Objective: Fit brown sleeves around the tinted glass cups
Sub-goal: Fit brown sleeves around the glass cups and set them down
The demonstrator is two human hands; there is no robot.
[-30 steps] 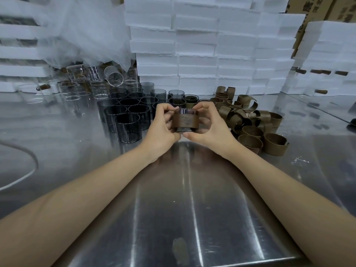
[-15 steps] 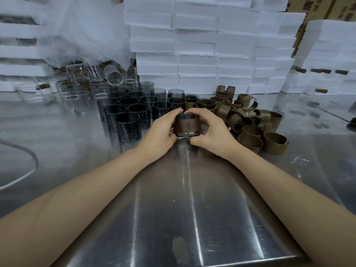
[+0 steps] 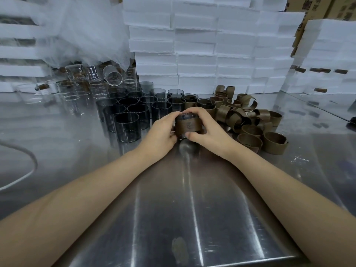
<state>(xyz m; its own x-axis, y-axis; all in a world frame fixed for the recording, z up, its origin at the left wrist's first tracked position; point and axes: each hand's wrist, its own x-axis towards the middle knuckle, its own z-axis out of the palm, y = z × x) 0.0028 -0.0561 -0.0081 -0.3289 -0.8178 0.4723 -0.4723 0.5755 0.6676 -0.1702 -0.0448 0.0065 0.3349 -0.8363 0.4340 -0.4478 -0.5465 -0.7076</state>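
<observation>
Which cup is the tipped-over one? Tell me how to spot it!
Find the wall of white foam boxes at the back. At its lower left stand clear glasses. The tilted glass shows its open mouth; its neighbours stand upright.

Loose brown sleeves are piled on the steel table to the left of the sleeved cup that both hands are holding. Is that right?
No. The head view shows the loose brown sleeves piled to the right of the sleeved cup, not the left. The left hand and right hand do both hold it.

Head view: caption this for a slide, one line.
Left hand and right hand grip a tinted glass cup wearing a brown sleeve at a steel table, bare cups left, loose sleeves right.
</observation>
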